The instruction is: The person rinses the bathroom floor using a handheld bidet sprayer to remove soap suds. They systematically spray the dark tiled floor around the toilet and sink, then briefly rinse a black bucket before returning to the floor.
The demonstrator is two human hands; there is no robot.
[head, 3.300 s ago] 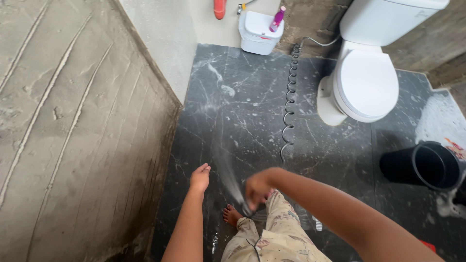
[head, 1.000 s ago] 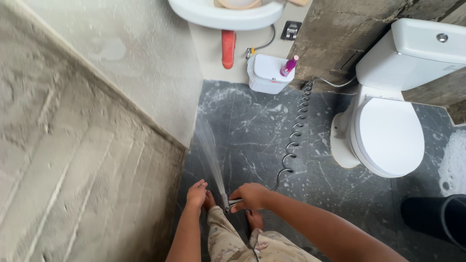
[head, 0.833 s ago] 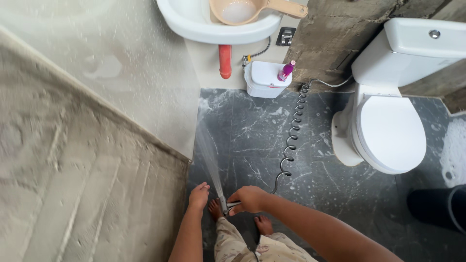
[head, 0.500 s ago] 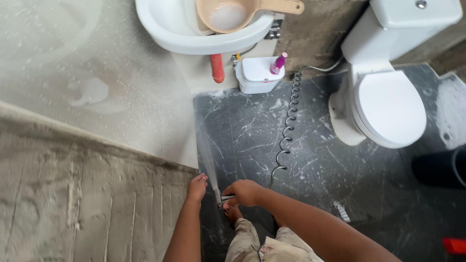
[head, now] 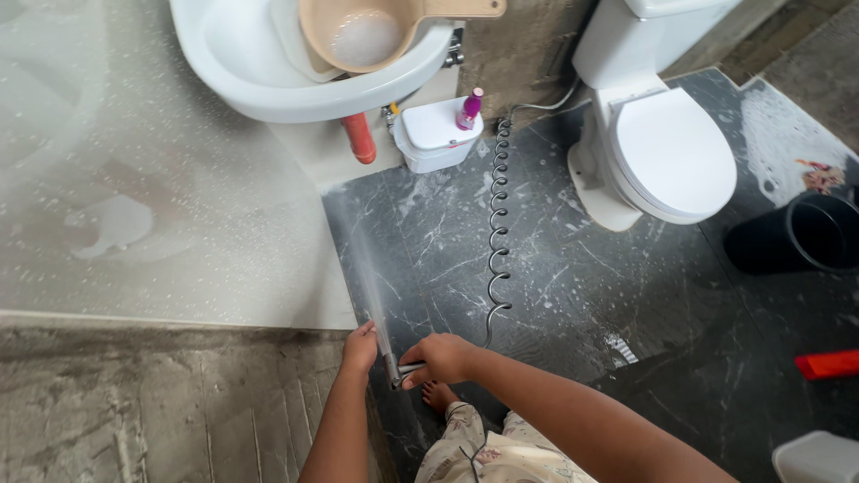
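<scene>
My right hand (head: 440, 358) grips a small metal spray nozzle (head: 399, 368) low in the middle of the head view. A thin jet of water (head: 362, 277) shoots from it along the foot of the pale wall, toward the base under the sink. My left hand (head: 360, 347) rests beside the nozzle tip with fingers curled, touching the wall edge and holding nothing. A coiled hose (head: 497, 224) runs from the nozzle across the dark marble floor (head: 573, 295) to the back wall.
A white sink (head: 268, 80) holds a beige dipper (head: 367, 36). Below it are a red pipe (head: 360, 139) and a small white bin (head: 431, 134) with a purple bottle (head: 469, 108). A white toilet (head: 667, 148), black bucket (head: 801, 234) and red object (head: 828, 364) stand right.
The view has tilted up toward the sink and toilet. My hands stay together on the nozzle, and the water jet now points farther along the wall toward the sink base.
</scene>
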